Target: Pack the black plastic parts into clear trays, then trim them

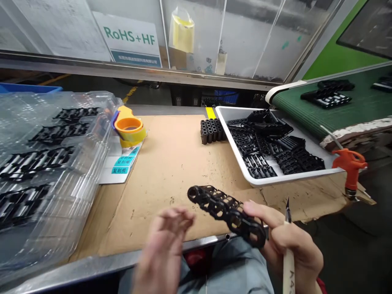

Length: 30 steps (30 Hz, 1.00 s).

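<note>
Looks like the hold-and-steady step, right hand [292, 243] with its grip closed around the black frame [228, 213] and a knife [288, 257] above the bench edge [114, 262], left hand [167, 241] loosely open (bit blurry, tbh), so next move probably calls for minding that knife.

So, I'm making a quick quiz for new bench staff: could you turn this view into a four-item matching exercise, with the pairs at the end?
Things:
1. Black openwork part
2. Left hand
3. Air gun
4. Tape roll

Places, colours or states:
A. Orange-red, beside the white tray
B. Yellow, with an orange core
C. Held in the right hand
D. Blurred, nothing visible in it

Pairs: 1-C, 2-D, 3-A, 4-B
</note>
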{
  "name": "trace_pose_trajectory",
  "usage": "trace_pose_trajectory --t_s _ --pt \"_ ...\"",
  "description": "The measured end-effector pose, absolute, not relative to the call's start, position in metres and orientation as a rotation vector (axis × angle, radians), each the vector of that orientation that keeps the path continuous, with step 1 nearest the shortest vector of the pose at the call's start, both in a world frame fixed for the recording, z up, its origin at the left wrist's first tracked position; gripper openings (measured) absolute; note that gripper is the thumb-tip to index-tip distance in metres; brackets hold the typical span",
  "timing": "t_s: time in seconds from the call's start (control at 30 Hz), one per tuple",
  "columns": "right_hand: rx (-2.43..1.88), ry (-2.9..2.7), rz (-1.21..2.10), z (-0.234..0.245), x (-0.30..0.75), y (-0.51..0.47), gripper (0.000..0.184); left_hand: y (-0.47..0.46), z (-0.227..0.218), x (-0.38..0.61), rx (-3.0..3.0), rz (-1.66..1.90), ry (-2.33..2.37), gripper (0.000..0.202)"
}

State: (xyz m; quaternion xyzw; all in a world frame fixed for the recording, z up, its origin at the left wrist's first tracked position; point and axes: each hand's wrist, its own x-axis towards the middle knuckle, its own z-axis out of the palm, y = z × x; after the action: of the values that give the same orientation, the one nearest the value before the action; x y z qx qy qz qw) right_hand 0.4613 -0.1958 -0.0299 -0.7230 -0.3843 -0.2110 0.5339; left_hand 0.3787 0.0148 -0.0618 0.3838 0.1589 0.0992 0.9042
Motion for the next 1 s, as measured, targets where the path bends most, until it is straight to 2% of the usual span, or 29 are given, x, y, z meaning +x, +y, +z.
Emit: trace_pose_trajectory --t_s 0.13,0.23,0.3,0.4,0.57,0.63,0.7,0.73,0.87,1.0 --pt "-1.881 -1.396 -0.452 -0.03 0.46 -0.199 0.024 -0.008 -0.083 0.375 0.582 -0.255 0.002 0.072" --pt "-1.983 -1.48 -0.346 -0.03 0.456 -0.204 0.025 -0.012 -0.091 0.371 0.54 -0.332 -0.04 0.071" --pt "-1.975 -1.343 -0.332 -0.031 0.451 -0.207 0.03 -0.011 -0.093 0.37 0.606 -0.279 -0.044 0.065" --pt "-1.873 -0.962 -0.29 -0.031 0.443 -0.207 0.034 -0.007 -0.095 0.37 0.775 -0.196 -0.067 0.068" --pt "-1.581 -0.469 -0.193 -0.036 0.436 -0.2 0.017 -0.005 -0.102 0.364 0.928 -0.056 -0.086 0.069" --pt "-1.482 -0.35 -0.141 -0.038 0.437 -0.197 0.034 -0.006 -0.101 0.364 1.066 0.045 -0.101 0.07" --pt "-1.438 -0.273 -0.105 -0.038 0.436 -0.194 0.043 -0.007 -0.096 0.366 1.245 0.177 -0.142 0.07" --pt "-1.435 -0.249 -0.088 -0.037 0.435 -0.192 0.04 -0.008 -0.093 0.368 1.311 0.244 -0.172 0.069" --pt "-1.381 -0.192 0.141 -0.031 0.426 -0.187 0.013 -0.015 -0.088 0.375 1.404 0.427 -0.289 0.071" --pt "-1.228 -0.148 0.326 -0.025 0.415 -0.183 0.005 -0.023 -0.095 0.38 1.397 0.56 -0.329 0.069"
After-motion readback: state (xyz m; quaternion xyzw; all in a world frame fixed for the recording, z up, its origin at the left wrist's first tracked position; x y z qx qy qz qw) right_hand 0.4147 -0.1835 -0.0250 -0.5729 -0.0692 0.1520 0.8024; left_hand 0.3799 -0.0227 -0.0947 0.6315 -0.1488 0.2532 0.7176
